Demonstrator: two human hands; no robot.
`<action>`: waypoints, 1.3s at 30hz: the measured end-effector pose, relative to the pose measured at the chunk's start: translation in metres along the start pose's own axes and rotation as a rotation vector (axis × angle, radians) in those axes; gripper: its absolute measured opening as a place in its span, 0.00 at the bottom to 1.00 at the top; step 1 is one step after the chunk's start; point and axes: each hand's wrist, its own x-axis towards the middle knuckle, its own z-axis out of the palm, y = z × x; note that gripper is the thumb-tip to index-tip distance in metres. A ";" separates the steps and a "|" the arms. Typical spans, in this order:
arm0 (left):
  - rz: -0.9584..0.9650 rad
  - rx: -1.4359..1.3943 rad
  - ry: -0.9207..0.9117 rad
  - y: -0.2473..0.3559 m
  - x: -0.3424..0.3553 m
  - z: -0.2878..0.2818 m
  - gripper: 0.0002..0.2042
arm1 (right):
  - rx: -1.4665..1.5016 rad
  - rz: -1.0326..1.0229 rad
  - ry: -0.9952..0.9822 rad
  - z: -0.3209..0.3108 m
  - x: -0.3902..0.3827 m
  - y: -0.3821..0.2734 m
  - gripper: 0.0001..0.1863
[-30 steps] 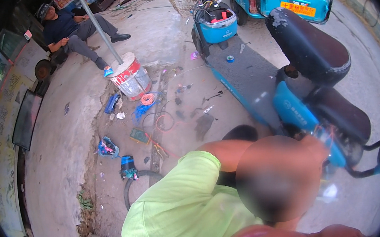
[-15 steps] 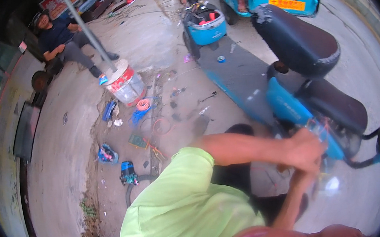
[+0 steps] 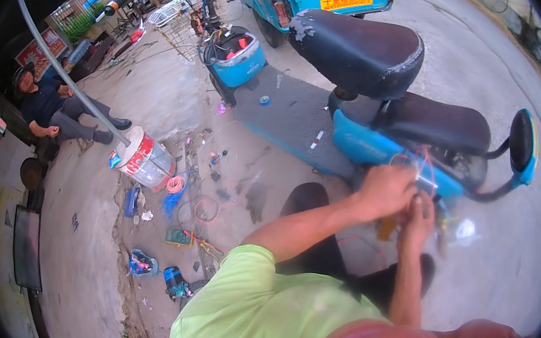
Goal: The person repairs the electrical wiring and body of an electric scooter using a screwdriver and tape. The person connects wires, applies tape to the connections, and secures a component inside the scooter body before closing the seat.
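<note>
Both hands are up close at the turquoise scooter body panel (image 3: 366, 139), just below its scuffed black seat (image 3: 364, 53). The left hand (image 3: 385, 190) has its fingers curled in by a tangle of thin red wires (image 3: 425, 160) sticking out at the panel's end, and the right hand (image 3: 419, 219) is bent up just beneath it — can't tell if either one's actually pinching a wire, too blurry. A ring-shaped roll of blue tape (image 3: 265, 100) sits on the flat grey footboard (image 3: 287, 111) — well apart from the hands.
</note>
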 end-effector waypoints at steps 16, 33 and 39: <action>-0.169 0.151 -0.122 0.005 0.004 0.007 0.10 | 0.096 0.045 -0.119 -0.016 0.018 0.014 0.21; -0.039 0.034 0.156 -0.004 -0.013 0.032 0.08 | -0.019 -0.028 -0.008 -0.002 0.035 0.019 0.32; -0.049 0.061 0.117 -0.003 -0.016 0.031 0.08 | 0.041 0.028 -0.006 0.003 0.037 0.016 0.28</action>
